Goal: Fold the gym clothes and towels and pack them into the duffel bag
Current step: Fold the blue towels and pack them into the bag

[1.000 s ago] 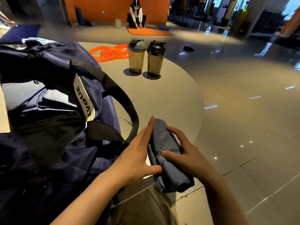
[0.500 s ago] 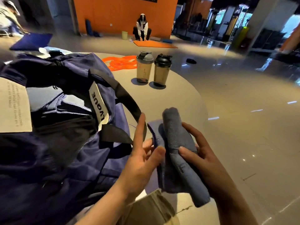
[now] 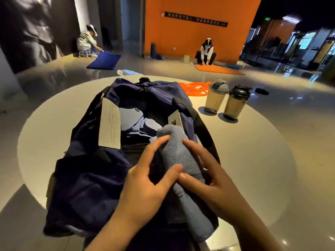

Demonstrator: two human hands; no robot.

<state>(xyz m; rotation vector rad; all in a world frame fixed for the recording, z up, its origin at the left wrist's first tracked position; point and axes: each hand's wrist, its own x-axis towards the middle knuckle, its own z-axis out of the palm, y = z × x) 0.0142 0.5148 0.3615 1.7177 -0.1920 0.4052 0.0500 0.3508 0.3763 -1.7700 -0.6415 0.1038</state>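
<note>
A rolled grey-blue towel (image 3: 178, 156) is held between both hands over the open mouth of the navy duffel bag (image 3: 87, 182). My left hand (image 3: 146, 185) grips the roll from the left, thumb and fingers curled round it. On the towel's right side my right hand (image 3: 208, 182) holds it with its thumb laid across the roll. Folded blue-grey clothes (image 3: 132, 118) lie inside the bag, partly hidden. The bag's black strap (image 3: 199, 124) arches along its right side and a white label (image 3: 109, 124) hangs at its left rim.
The bag sits on a round pale table (image 3: 253, 156). Two shaker bottles (image 3: 215, 96) (image 3: 235, 103) and an orange band (image 3: 192, 87) stand at the back right. Glossy floor surrounds the table. Two people crouch over mats by the far walls.
Both hands lifted the rolled towel from the table edge beside the bag and carried it left, over the bag's opening. The view swung left and up.
</note>
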